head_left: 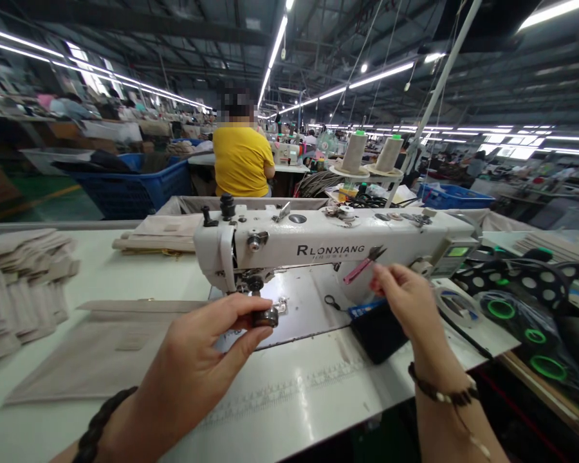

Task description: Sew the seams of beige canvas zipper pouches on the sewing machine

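My left hand (207, 360) pinches a small, round, dark metal bobbin case (266, 316) between thumb and fingers, in front of the needle area of a white sewing machine (275, 241). My right hand (405, 299) is raised before the machine's right part, its thumb and fingertips pressed together; whatever they pinch is too small to make out. Close to those fingertips, pink-handled thread snips (359, 270) rest against the machine body, dark blades pointing up right. Left of my left hand, a flat beige fabric piece (101, 350) lies on the white table (289, 392).
Beige fabric pieces (19, 283) are stacked at the left, with more (159, 231) behind the machine. A black pouch (381, 331) lies below my right hand. Thread cones (354, 151) stand behind. A person in yellow (241, 157) sits ahead, beside a blue crate (125, 186).
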Motion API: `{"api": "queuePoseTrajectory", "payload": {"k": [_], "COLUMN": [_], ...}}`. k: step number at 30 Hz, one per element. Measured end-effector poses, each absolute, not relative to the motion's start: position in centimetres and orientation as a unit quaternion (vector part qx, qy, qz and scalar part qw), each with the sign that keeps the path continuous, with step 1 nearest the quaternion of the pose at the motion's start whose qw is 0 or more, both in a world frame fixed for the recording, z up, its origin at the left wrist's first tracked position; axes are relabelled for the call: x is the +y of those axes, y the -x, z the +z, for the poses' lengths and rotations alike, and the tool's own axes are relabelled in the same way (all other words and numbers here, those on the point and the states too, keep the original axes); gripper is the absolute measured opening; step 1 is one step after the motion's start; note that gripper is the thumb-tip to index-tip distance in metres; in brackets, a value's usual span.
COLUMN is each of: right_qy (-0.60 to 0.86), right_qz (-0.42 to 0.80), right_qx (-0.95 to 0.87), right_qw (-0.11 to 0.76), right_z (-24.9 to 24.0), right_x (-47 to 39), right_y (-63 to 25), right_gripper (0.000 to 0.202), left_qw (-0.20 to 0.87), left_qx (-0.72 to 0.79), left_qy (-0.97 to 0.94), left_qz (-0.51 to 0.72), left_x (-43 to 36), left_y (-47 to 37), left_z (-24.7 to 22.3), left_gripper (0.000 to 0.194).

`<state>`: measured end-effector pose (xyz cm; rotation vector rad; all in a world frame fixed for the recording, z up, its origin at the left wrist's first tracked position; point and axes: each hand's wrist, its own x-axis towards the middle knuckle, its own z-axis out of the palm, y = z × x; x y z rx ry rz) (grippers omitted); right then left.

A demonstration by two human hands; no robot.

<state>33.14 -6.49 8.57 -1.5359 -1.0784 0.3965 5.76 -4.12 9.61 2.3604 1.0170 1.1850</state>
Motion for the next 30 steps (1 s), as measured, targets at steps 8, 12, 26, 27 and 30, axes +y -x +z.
{"api": "queuePoseTrajectory", "payload": {"k": [8, 12, 26, 27, 30], "right_qy": [0.531, 0.515, 0.751, 0.752, 0.747], "right_qz": [0.282, 0.350, -0.291, -0.294, -0.290], "right_qx": [-0.375, -0.396, -0.553, -0.553, -0.561], "right_qw": [0.706, 0.675, 0.213, 0.205, 0.209], "right_z": [4.9, 5.9, 13.0, 13.2, 13.7], "right_x": [-2.8, -5.5, -5.4, -5.1, -4.4], "right_y": [-31.1, -30.9, -29.9, -29.7, -29.2], "right_gripper": [0.037, 0.030, 0.038, 0.037, 0.031], "left_qw": [0.181, 0.204, 0.573, 0.569, 0.552], "left_qx": [0.306, 0.275, 0.255, 0.254, 0.255], "left_qy": [-0.831, -0.829, -0.616, -0.619, -0.634], "left_qz": [0.427, 0.442, 0.477, 0.477, 0.478], "left_x": [-4.7, -4.9, -4.4, -4.5, -4.7], "left_y": [-6.4, -6.6, -7.6, -7.7, -7.9], "left_z": [11.0, 12.1, 13.7, 13.8, 13.7], "left_gripper": [0.016, 0.020, 0.017, 0.017, 0.018]}}
